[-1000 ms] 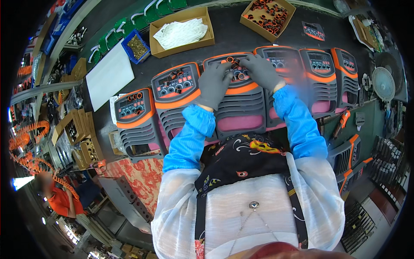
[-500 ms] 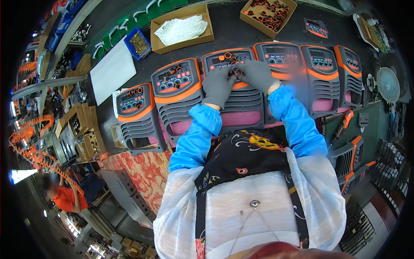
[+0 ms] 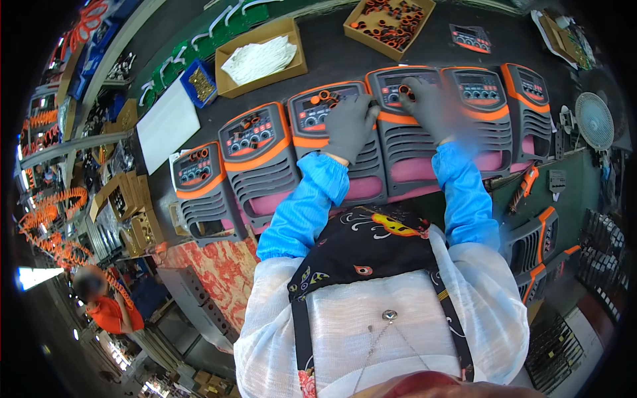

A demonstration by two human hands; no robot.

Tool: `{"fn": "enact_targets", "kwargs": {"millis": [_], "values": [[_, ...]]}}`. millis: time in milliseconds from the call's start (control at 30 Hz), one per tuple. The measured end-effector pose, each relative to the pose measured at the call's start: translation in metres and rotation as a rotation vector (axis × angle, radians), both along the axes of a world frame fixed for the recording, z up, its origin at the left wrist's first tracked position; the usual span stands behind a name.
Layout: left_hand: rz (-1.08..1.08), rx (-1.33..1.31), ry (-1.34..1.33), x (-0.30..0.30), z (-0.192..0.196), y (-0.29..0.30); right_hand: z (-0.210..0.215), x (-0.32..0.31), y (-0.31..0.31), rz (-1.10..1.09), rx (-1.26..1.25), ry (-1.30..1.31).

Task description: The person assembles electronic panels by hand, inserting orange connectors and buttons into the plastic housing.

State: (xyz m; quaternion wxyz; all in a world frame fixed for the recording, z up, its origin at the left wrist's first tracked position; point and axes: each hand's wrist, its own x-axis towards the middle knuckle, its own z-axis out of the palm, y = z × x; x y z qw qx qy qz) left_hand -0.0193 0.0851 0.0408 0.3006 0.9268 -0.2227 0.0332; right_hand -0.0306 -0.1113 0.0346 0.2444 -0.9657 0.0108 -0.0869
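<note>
Between the fingers of my gloved right hand [image 3: 430, 111] is a black-and-orange knob [image 3: 404, 92], held over the fourth grey-and-orange front panel [image 3: 391, 78] from the left. My left hand [image 3: 348, 131], also in a grey glove, is closed at the fourth panel's left edge, with a small dark knob [image 3: 373, 104] at its fingertips. Just left of it, several loose knobs [image 3: 324, 97] lie on the third panel [image 3: 302, 113]. More knobs rest on the second panel [image 3: 247, 134] and the leftmost panel [image 3: 197, 170]. My hand partly hides the fourth panel's controls.
Two more panels, one [image 3: 479, 91] and another [image 3: 533, 89], stand to the right. Behind the row are a cardboard box of knobs [image 3: 356, 32], a box of white gloves [image 3: 302, 63], a blue bin [image 3: 213, 98] and a white sheet [image 3: 162, 132]. A fan [image 3: 594, 121] is at far right.
My hands have parted and moved from the third panel toward the fourth. The right hand now holds a knob above it. The whole view has shifted slightly.
</note>
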Motion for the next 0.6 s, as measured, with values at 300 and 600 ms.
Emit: {"fn": "enact_targets", "kwargs": {"millis": [300,600], "values": [[-0.028,0.147,0.08,0.015,-0.012,-0.062,-0.016,0.013,-0.055,0.043,0.038,-0.026],[0.097,0.049,0.12,0.009,-0.019,-0.059,-0.03,0.162,-0.072,0.241,-0.171,-0.163]]}}
